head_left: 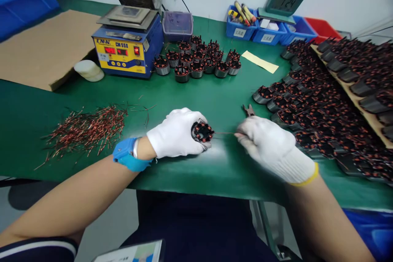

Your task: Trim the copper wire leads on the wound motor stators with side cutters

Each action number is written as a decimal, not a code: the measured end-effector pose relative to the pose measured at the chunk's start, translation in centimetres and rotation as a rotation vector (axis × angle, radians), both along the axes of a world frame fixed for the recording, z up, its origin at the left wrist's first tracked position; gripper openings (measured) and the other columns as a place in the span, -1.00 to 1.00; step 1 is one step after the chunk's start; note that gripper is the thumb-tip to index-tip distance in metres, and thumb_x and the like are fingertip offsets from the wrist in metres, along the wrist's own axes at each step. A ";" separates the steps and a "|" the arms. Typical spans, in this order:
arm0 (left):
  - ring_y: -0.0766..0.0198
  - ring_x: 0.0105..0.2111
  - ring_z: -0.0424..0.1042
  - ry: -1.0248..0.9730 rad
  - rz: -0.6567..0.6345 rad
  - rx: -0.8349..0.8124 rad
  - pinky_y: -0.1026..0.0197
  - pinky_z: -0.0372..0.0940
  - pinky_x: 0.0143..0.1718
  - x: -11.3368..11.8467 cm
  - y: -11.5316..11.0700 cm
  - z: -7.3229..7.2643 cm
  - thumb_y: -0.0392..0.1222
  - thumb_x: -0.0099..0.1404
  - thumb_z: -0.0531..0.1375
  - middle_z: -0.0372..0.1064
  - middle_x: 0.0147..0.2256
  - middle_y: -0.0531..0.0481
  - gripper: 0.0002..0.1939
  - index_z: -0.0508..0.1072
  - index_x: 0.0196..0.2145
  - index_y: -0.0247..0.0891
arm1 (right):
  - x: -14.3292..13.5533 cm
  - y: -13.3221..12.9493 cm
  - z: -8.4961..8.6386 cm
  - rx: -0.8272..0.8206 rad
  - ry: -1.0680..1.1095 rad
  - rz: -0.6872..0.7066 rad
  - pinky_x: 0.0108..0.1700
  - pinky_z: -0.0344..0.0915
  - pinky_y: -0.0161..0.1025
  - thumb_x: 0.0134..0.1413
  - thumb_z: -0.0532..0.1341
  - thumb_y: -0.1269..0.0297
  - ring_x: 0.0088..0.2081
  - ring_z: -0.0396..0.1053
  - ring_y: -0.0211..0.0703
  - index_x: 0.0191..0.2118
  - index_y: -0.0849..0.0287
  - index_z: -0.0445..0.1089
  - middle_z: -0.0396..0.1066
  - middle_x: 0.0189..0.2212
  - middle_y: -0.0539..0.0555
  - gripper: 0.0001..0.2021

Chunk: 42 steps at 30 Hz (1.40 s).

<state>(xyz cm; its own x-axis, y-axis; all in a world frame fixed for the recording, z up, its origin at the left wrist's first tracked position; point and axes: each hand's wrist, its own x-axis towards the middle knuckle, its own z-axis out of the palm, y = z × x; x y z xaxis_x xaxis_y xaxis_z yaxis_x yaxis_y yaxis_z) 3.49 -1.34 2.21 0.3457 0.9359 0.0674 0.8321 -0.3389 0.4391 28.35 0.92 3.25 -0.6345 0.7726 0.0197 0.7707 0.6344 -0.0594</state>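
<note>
My left hand [179, 134], in a white glove, is wrapped round a round metal stator with copper windings [203, 132] just above the green table. A thin copper wire [224, 133] runs from the stator to the right. Its far end is pinched in the fingers of my right hand [265, 141], also gloved in white. The jaws of a pair of cutters [249, 110] stick out beyond the right hand; their handles are hidden, so whether this hand also holds them is unclear.
Cut wire pieces [92, 129] lie in a pile at the left. Several stators [196, 63] stand near a blue machine [125, 53]; many more [319, 110] fill the right side. Blue bins [241, 30] and a clock [285, 1] are along the wall.
</note>
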 end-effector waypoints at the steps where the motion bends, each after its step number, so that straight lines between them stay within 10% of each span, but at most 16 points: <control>1: 0.00 -0.20 0.44 0.031 0.008 -0.013 -0.01 0.35 -0.15 -0.4 0.1 0.2 0.11 -0.03 0.29 0.46 -0.25 -0.06 -0.55 0.48 -0.20 -0.15 | 0.6 -0.1 0.1 -0.001 -0.029 -0.118 -0.30 0.24 -0.19 0.24 0.00 0.22 -0.33 0.36 -0.07 -0.33 0.15 0.41 0.42 -0.37 0.13 -0.73; 6: -0.13 0.01 0.35 0.025 0.028 0.059 -0.10 0.30 0.02 -1.0 -0.2 1.0 0.32 -0.09 0.27 0.35 0.04 -0.20 -0.13 0.35 0.08 -0.25 | 1.3 -1.3 -0.9 0.233 -0.097 -0.380 -0.24 0.26 -0.07 0.15 0.05 -0.15 -0.13 0.34 0.20 0.09 0.29 0.29 0.35 -0.05 0.36 -0.38; 13: 0.06 -0.25 0.44 0.111 0.075 0.020 0.07 0.33 -0.25 0.4 -0.8 0.2 -0.07 0.21 0.10 0.46 -0.28 -0.07 -0.76 0.46 -0.25 -0.21 | 0.6 -2.7 -2.4 0.153 -0.211 -0.404 -0.09 0.28 0.11 0.01 0.12 -0.24 0.02 0.27 0.38 0.27 0.27 0.07 0.09 0.19 0.46 -0.16; 23: 0.11 -0.24 0.42 -0.023 0.142 -0.071 0.10 0.25 -0.22 0.2 -0.5 -0.1 -0.10 0.27 0.06 0.46 -0.34 0.01 -0.81 0.44 -0.36 -0.17 | 3.4 -3.1 -1.0 -0.038 -0.291 -0.455 -0.30 0.37 0.00 0.07 0.13 0.07 -0.06 0.39 0.24 0.33 0.09 0.01 0.23 0.19 0.23 -0.30; 31: 0.15 -0.30 0.41 -0.046 0.165 -0.040 0.15 0.20 -0.29 0.6 0.0 -0.4 -0.08 0.31 0.05 0.44 -0.37 0.00 -0.78 0.42 -0.37 -0.19 | 2.2 -2.9 -3.0 0.093 0.031 -0.379 -0.02 0.31 0.08 0.16 0.04 0.28 0.02 0.30 0.23 0.30 0.36 0.03 0.26 0.05 0.36 -0.40; 34: 0.15 -0.31 0.40 -0.032 0.176 -0.035 0.15 0.18 -0.31 0.8 0.0 -0.5 -0.06 0.33 0.04 0.43 -0.38 0.00 -0.76 0.43 -0.36 -0.19 | 1.1 -3.8 -2.1 -0.273 0.410 -0.426 -0.03 0.32 0.05 0.12 0.06 0.30 -0.04 0.34 0.10 0.35 0.13 -0.09 0.29 0.01 0.23 -0.33; 39: 0.16 -0.30 0.39 -0.058 0.182 -0.035 0.15 0.18 -0.29 0.9 0.1 -0.8 -0.06 0.33 0.05 0.44 -0.36 0.00 -0.78 0.43 -0.34 -0.18 | -1.7 -4.7 -0.7 -1.440 1.039 -0.268 -0.20 0.38 -0.09 -0.02 0.17 0.28 -0.30 0.36 -0.17 0.17 0.03 0.11 0.29 -0.21 0.05 -0.42; 42: 0.16 -0.31 0.38 -0.047 0.174 -0.042 0.15 0.17 -0.30 0.8 0.2 -0.7 -0.08 0.33 0.05 0.41 -0.37 0.00 -0.79 0.42 -0.34 -0.19 | -2.9 -4.3 -0.7 -1.667 1.102 -0.301 -0.18 0.39 -0.07 -0.06 0.23 0.28 -0.30 0.36 -0.20 -0.03 0.08 0.22 0.26 -0.23 0.03 -0.60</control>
<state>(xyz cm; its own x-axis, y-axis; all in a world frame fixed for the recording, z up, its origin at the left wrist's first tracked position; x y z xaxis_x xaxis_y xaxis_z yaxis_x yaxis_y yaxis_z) 4.27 -1.18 1.47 0.1759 0.9836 0.0388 0.8546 -0.1722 0.4898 25.48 -3.42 2.59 -0.7254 0.5008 -0.4722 0.0529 -0.6434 -0.7637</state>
